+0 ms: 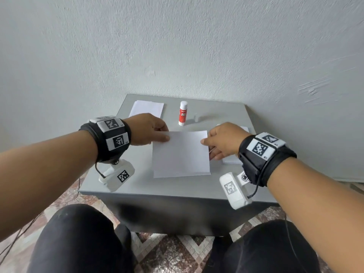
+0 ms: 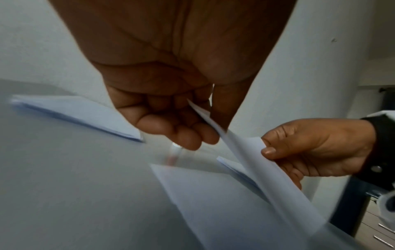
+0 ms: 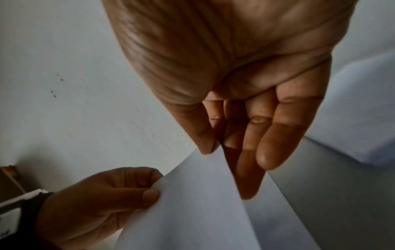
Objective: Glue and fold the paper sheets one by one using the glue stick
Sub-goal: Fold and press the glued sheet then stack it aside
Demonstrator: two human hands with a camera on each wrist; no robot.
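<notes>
A plain white paper sheet (image 1: 180, 152), half lifted, folds over itself.

Left grip (image 1: 149, 129), right grip (image 1: 222, 141) pinching.

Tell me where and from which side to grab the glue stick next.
Grip the glue stick round its red body, below the white cap. It stands upright behind the sheet with bare table to its right, so the right hand can come from that side.
</notes>
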